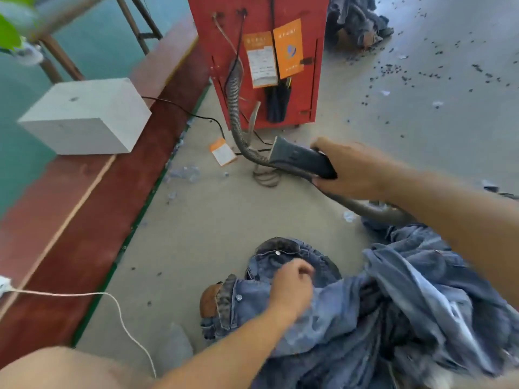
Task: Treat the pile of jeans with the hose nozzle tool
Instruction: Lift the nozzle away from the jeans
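Observation:
A heap of blue jeans [398, 304] lies on the concrete floor at the lower right. My left hand [292, 290] grips the denim near the waistband of the top pair, whose metal buttons show. My right hand [351, 168] holds a dark flat nozzle tool [297, 158] up above the floor, well beyond the pile, its wide mouth pointing left. A grey ribbed hose [238, 116] runs from the nozzle up to the red cabinet [258, 60] and also trails under my right forearm.
The red cabinet carries orange tags and stands ahead. A white block [84, 116] sits on a red-brown ledge [84, 220] at the left. A white cable [118, 307] crosses the floor. More denim [356, 18] lies at the far right, with dark scraps scattered around.

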`<state>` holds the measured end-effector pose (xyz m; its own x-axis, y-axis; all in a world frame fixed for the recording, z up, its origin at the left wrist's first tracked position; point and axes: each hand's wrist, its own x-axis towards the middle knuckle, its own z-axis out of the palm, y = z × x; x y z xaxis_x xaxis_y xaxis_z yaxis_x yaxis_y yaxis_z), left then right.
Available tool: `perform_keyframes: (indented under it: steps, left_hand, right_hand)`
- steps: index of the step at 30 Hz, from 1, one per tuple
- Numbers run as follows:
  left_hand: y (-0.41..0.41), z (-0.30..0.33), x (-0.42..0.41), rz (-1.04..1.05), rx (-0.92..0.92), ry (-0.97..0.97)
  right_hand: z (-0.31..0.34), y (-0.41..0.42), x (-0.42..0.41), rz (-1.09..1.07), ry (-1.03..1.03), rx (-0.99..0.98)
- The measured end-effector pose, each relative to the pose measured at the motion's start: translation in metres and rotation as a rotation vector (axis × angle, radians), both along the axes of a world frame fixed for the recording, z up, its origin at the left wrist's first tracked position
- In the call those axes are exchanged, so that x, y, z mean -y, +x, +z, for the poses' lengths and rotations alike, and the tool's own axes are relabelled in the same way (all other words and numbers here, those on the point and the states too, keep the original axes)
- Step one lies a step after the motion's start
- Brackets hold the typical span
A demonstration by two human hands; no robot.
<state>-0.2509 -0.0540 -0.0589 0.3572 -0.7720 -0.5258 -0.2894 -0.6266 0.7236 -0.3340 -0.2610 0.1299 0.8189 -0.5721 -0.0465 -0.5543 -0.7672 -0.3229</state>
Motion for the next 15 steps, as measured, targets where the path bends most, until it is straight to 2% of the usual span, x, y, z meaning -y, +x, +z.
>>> perform_keyframes:
  steps: [2,3,4,5,7,9,10,11,15]
  left_hand:
    - [0.075,-0.036,-0.048,0.318,0.338,0.342]
    - [0.113,-0.053,-0.078,0.465,0.381,0.499]
    - [0.138,-0.065,-0.105,0.613,0.331,0.627]
    - [0.147,-0.074,-0.121,0.748,0.215,0.671]
    - [0.142,-0.092,-0.129,0.883,-0.081,0.562]
    - [0.129,-0.105,-0.127,0.839,-0.347,0.468]
    - [0.125,-0.107,-0.127,0.802,-0.404,0.436]
    - [0.123,-0.105,-0.126,0.747,-0.386,0.413]
    - [0.123,-0.056,-0.097,0.402,-0.050,0.391]
  right_hand:
    - [-0.033,-0.010,-0.019,0.014,0.059,-0.094]
    - [-0.046,-0.014,-0.027,0.029,0.064,-0.143]
    - [-0.054,-0.015,-0.035,0.063,0.048,-0.197]
    - [-0.058,-0.016,-0.044,0.105,0.032,-0.247]
    - [-0.061,-0.021,-0.057,0.142,0.023,-0.271]
    - [-0.061,-0.026,-0.063,0.143,0.010,-0.264]
    - [-0.059,-0.027,-0.066,0.133,0.012,-0.260]
    - [-0.057,-0.028,-0.068,0.112,0.021,-0.246]
    - [-0.041,-0.028,-0.069,-0.007,0.085,-0.184]
